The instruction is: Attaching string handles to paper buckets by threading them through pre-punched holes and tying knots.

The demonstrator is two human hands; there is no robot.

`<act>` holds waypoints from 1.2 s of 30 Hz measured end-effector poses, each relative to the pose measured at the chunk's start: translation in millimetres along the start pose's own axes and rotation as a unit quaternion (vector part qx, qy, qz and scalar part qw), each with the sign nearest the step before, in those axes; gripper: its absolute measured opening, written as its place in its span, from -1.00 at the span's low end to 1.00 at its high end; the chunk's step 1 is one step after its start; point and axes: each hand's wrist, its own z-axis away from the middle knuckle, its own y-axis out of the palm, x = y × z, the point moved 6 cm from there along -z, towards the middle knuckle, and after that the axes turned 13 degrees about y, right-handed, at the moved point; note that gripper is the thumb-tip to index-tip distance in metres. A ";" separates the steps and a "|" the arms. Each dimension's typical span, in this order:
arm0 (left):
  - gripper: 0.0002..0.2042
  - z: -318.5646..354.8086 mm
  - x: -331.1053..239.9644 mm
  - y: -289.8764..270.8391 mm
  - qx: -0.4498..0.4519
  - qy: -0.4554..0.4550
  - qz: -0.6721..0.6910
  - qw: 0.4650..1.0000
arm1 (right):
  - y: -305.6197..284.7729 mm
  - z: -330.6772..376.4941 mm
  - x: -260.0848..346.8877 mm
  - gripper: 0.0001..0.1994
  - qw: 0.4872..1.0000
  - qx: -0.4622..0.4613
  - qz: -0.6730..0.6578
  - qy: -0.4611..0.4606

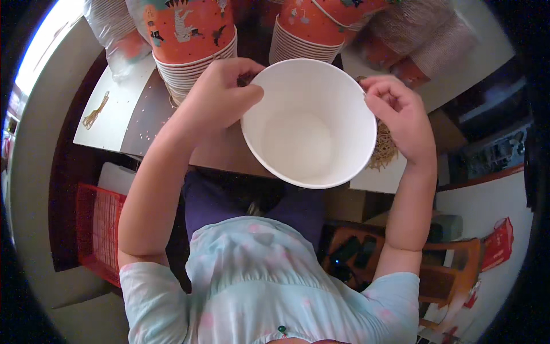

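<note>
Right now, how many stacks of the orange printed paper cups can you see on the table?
2. One stack stands behind the left hand; the other stack stands behind the white bucket held in both hands. More cups in plastic wrap at the edges may be hidden.

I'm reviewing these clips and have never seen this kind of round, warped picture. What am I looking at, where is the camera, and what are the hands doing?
There is no machine here. A person wears a wide fisheye camera on the head, looking down, so edges bend. The left hand and right hand each pinch the rim of an empty white paper bucket. Beyond it on the table stand stacks of orange printed buckets, and a pile of thin yellowish strings lies near the right hand. A red basket sits lower left.
</note>
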 end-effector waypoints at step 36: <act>-0.70 10.7 55.3 13.1 0.038 -0.085 0.180 0.979 | 61.0 -10.1 29.7 -0.89 0.957 0.040 0.244 -0.154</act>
